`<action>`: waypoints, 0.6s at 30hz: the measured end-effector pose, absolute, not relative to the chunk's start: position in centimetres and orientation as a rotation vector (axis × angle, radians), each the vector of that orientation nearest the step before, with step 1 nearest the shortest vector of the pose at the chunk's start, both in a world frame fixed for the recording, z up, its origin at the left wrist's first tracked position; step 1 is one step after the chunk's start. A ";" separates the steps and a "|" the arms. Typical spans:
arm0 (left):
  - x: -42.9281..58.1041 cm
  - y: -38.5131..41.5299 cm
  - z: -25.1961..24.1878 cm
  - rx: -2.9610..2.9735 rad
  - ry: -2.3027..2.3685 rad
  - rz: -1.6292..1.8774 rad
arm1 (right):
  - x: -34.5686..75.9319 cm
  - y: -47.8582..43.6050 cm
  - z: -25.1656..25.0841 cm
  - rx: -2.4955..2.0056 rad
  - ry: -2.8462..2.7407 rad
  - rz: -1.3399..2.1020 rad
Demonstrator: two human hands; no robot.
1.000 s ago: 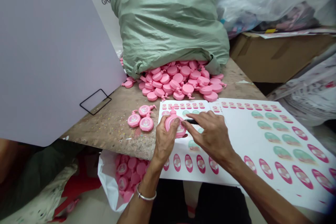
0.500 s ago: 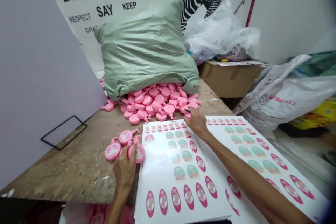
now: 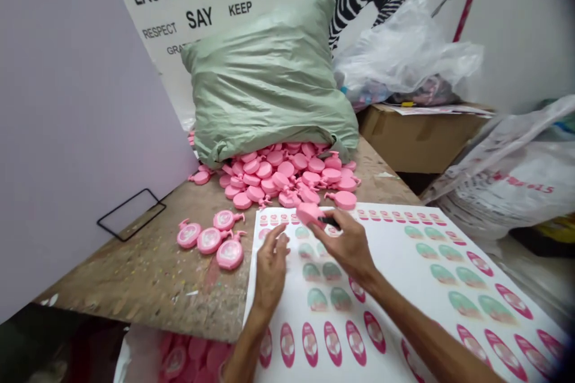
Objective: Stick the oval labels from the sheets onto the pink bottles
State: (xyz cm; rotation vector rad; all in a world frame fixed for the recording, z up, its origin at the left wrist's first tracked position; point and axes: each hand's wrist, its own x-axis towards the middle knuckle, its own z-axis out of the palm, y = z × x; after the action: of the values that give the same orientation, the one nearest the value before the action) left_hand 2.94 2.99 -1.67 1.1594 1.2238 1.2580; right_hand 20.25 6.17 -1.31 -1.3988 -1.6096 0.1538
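"Moved, haven't we? Our left hand (image 3: 271, 269) has left the three pink bottle-shaped pieces (image 3: 209, 240) on the table (image 3: 135, 278) for the sticker sheet (image 3: 395, 245)."

"Its fingers (image 3: 281, 240) are spread apart, holding nothing. And our right hand (image 3: 348, 246)?"

"Back from the far pile (image 3: 283, 173), fingers (image 3: 330, 215) clamped on a pink piece (image 3: 309, 213) and a small black tool (image 3: 331, 222), just over the sheet's far edge."

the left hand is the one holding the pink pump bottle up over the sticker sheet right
Not quite: the head view shows the right hand, not the left, holding the pink pump bottle up over the sticker sheet. The left hand is open over the sheet and holds nothing.
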 end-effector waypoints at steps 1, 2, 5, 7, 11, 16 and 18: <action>4.0 2.5 -1.6 1.062 1.161 1.271 | 18.8 4.4 -1.3 -1.373 -1.541 0.299; 4.8 2.0 -1.6 0.995 1.152 1.320 | 17.5 2.9 -1.3 -1.348 -1.484 0.402; 5.1 0.5 -1.4 0.900 1.133 1.407 | 14.6 0.0 -1.6 -1.293 -1.330 0.762; 4.1 -0.3 -1.5 0.844 1.045 1.388 | 13.9 -0.7 -1.7 -1.272 -1.289 1.025; 1.1 -0.3 -2.7 0.657 1.033 1.412 | 14.2 0.6 -1.9 -1.257 -1.460 1.275; -1.6 1.1 -2.8 0.445 1.049 1.386 | 14.8 4.1 -1.6 -1.293 -1.536 1.049; -2.0 1.3 -2.2 0.331 0.911 1.220 | 14.3 4.8 -1.5 -1.207 -1.549 1.263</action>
State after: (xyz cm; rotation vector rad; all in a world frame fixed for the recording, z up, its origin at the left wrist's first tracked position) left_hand -2.03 1.27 -2.19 0.3309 0.9107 1.2203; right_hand 14.30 4.78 -1.52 -1.2070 -1.5494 1.2628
